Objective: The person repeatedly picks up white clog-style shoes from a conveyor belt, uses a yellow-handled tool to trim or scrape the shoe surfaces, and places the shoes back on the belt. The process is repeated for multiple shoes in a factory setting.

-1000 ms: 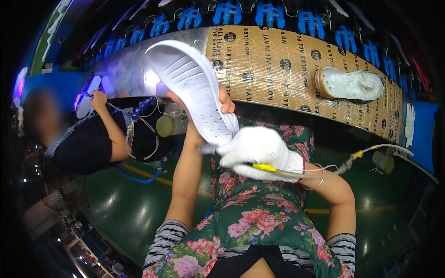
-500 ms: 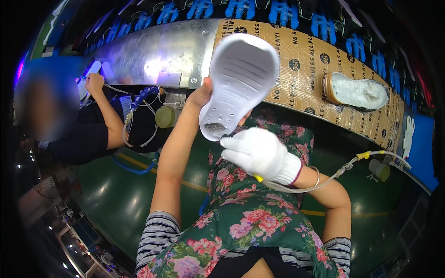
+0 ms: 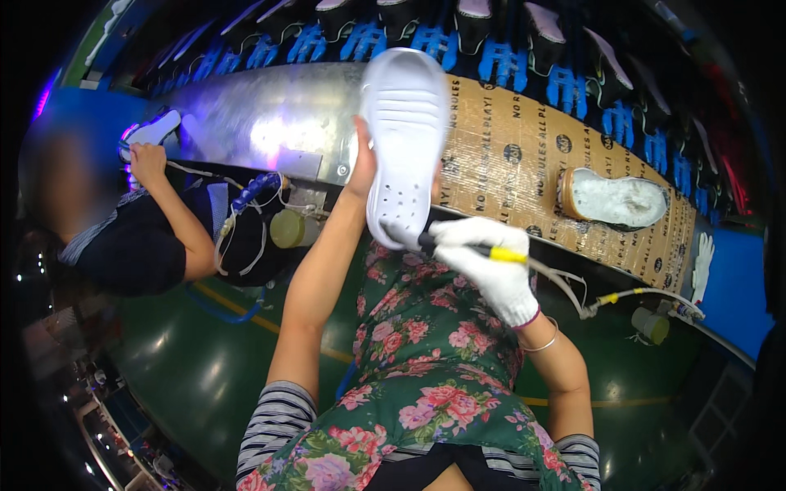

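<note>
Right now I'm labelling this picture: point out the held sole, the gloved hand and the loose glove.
Held sole [image 3: 405, 151], head view: its middle, below the grooves.
Gloved hand [image 3: 487, 276], head view: middle of the hand.
Loose glove [image 3: 702, 267], head view: middle of its length.

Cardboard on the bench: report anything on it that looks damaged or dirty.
The shoe piece at the cardboard's right looks odd: its pale top is blotchy with darker smudges, unlike the cleaner-looking white sole in the left hand.
</note>
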The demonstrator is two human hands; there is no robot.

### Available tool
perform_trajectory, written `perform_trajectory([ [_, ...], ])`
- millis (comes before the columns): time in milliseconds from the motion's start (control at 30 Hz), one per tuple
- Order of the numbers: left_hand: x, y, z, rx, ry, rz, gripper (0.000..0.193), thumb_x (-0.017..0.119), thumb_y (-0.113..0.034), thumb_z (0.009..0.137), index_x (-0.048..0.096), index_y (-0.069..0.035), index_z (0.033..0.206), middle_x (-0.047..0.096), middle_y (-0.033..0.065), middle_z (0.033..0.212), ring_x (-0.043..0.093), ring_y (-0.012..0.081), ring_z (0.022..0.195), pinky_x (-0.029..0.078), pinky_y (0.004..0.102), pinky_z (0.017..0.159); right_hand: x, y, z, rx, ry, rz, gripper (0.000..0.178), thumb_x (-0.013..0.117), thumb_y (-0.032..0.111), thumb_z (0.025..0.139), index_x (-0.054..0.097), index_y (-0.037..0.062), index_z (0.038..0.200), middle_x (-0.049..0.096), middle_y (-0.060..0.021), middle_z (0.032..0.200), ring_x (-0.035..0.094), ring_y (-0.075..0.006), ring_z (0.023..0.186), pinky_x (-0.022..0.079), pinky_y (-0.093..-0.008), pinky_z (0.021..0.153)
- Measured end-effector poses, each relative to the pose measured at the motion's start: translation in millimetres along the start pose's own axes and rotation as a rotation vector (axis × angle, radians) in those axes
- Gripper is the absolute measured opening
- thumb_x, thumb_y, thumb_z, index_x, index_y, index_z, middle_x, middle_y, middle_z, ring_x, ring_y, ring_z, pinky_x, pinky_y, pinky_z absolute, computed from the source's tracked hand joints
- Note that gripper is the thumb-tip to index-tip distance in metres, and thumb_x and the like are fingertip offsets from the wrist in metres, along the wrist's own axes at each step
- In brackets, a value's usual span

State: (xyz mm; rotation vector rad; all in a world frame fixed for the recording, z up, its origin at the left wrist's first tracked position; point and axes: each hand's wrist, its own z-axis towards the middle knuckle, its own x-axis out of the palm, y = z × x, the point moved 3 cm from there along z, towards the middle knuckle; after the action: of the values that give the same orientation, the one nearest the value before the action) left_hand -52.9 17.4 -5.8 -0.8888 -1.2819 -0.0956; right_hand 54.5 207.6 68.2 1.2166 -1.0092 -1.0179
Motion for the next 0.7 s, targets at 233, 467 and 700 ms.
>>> perform_trajectory([
  [233,-13,-6,-59,0.608,-0.488,-0.381,0.062,0.04,-0.046,0.108,0.041,-0.011,0.159,0.039,0.015,0.167,0.037,0.0357,0.153,0.023,0.0647,0.126,-10,-27,3,0.323,-0.332,0.657,0.019,0.076,-0.003,0.089,0.077,-0.003,0.108,0.078,-0.0126,0.111,0.071,-0.014,0.09,0.057,-0.0259,0.08],
  [467,34,51,-153,0.063,-0.249,-0.531,0.099,0.043,-0.076,0.097,0.022,-0.011,0.167,0.034,0.0307,0.163,0.044,0.0603,0.139,0.041,0.0715,0.112,7,-33,0,0.225,-0.222,0.434,0.021,0.078,-0.001,0.089,0.078,-0.002,0.11,0.078,-0.0127,0.112,0.073,-0.0165,0.097,0.059,-0.0287,0.088],
  [700,64,97,-115,0.202,-0.159,-0.648,0.099,0.067,-0.057,0.079,0.038,-0.005,0.158,0.053,0.029,0.149,0.058,0.0521,0.129,0.049,0.0716,0.105,2,30,12,-0.308,-0.07,-0.284,0.018,0.084,0.005,0.079,0.08,0.0041,0.097,0.08,-0.0132,0.105,0.076,-0.0229,0.09,0.06,-0.0334,0.08],
])
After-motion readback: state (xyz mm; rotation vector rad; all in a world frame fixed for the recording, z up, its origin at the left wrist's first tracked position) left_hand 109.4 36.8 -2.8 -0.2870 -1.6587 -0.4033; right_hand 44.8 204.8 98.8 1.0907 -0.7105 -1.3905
